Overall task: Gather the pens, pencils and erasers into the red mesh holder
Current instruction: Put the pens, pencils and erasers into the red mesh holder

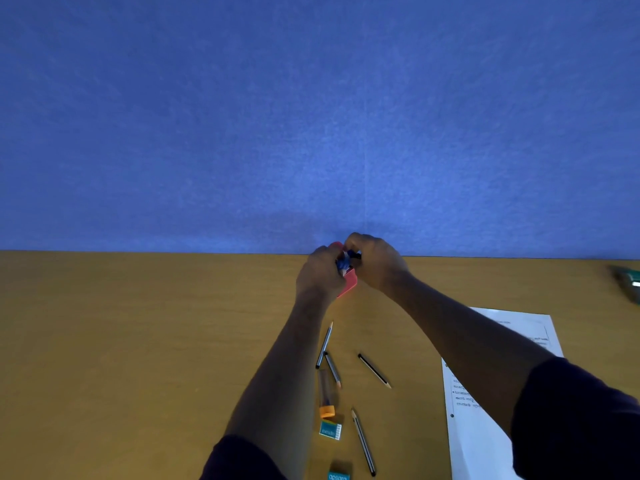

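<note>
Fingers (349,245) of the right hand (375,263) curl down over a small bunch of blue and dark pens (346,259), closed on their upper ends, while the left hand (318,271) wraps around the red mesh holder (349,284), which shows only as a strip of red between and below the two hands. The pens' lower ends sit at the holder's mouth; how far in they reach is hidden by the hands. Both hands meet at the far edge of the tan surface (138,341), right against the blue fabric wall (311,116) behind it. Nearer the person than the fingers, between the two forearms, lie loose items: a striped pencil (324,344) just below the left wrist, a second pencil (333,370) touching its lower end, and a third pencil (374,370) off to the right, apart from them. Closer still come a clear tube with an orange cap (326,394), a teal-sleeved eraser (330,430) just beside that cap, a fourth pencil (363,443) to the eraser's right, and another teal eraser (338,475) cut off by the bottom edge. Under the right forearm lies a printed sheet of paper (485,427), its text too blurred to read. Far to the right of the fingers, near the surface's back edge, a blurred greenish object (628,282) cannot be identified. Dark sleeves (581,420) cover both upper arms.
</note>
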Tool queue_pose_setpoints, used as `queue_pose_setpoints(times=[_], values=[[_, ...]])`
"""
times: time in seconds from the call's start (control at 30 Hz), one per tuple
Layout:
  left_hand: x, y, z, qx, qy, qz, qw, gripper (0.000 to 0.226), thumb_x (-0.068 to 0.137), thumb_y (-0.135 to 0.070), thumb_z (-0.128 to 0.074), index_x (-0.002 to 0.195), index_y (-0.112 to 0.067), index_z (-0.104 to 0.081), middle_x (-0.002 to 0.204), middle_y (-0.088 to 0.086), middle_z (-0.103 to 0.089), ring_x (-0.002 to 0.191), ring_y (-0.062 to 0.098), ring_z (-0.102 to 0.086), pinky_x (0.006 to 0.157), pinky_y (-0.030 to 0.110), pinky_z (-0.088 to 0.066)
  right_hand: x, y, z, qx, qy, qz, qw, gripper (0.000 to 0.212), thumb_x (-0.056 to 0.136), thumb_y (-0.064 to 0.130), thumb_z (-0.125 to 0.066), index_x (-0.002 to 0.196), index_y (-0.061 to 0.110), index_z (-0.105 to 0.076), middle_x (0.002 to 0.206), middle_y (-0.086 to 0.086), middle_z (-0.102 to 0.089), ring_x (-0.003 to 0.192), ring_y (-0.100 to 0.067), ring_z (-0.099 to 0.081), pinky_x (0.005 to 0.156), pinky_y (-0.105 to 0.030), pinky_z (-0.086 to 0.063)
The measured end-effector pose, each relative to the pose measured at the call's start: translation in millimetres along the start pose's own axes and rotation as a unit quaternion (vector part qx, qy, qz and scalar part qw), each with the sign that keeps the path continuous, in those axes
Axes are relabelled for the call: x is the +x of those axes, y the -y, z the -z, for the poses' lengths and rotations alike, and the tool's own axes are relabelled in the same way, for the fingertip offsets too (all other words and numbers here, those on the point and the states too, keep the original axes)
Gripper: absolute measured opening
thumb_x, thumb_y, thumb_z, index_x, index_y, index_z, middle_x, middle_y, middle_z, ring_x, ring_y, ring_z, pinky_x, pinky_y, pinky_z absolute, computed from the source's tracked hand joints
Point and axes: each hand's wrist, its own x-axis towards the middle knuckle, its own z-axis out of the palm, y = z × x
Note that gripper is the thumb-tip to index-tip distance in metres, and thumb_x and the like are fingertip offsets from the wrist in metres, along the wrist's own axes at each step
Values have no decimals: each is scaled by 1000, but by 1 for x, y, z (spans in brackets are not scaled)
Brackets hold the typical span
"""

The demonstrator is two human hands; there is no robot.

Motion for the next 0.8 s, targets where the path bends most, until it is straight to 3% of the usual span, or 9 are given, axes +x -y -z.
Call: queue_pose_setpoints(times=[0.2,0.3,0.47,0.6,0.8], values=[[1,4,-1,0,23,29,999,36,83,-15,-75,117,-19,-67,108,4,-71,100,22,-66,77,31,-53,-1,-3,-1,-20,1,2,1000,18,91,17,-63,107,22,-58,104,-3,-67,87,-21,-63,71,-38,-58],[-2,5,0,-17,4,33,999,39,80,-13,-78,117,-16,-65,109,5,-68,101,23,-66,83,37,-57,-6,-6,-3,-1,2,-3,1000,31,90,13,-61,120,21,-55,116,-6,-64,97,-26,-65,75,-38,-57],[-15,11,-1,-20,-56,34,998,38,82,-18,-77,116,-15,-61,111,6,-61,96,22,-62,70,32,-51,-23,-7,-13,38,-23,-44,998,63,90,15,-64,145,21,-34,139,-11,-51,109,-29,-64,83,-41,-58],[-26,17,-1,-12,-62,44,997,37,85,-24,-75,120,-17,-68,119,7,-63,104,24,-63,80,38,-57,-29,-7,-23,99,-30,-71,992,62,90,10,-66,143,15,-35,125,-13,-63,112,-28,-64,89,-42,-58],[-28,14,-5,22,-50,29,998,16,91,-10,-66,104,-6,-75,113,10,-66,98,26,-66,81,35,-54,-26,-2,-29,173,-30,-120,977,50,92,10,-58,137,17,-39,113,-15,-70,99,-32,-67,77,-41,-58]])
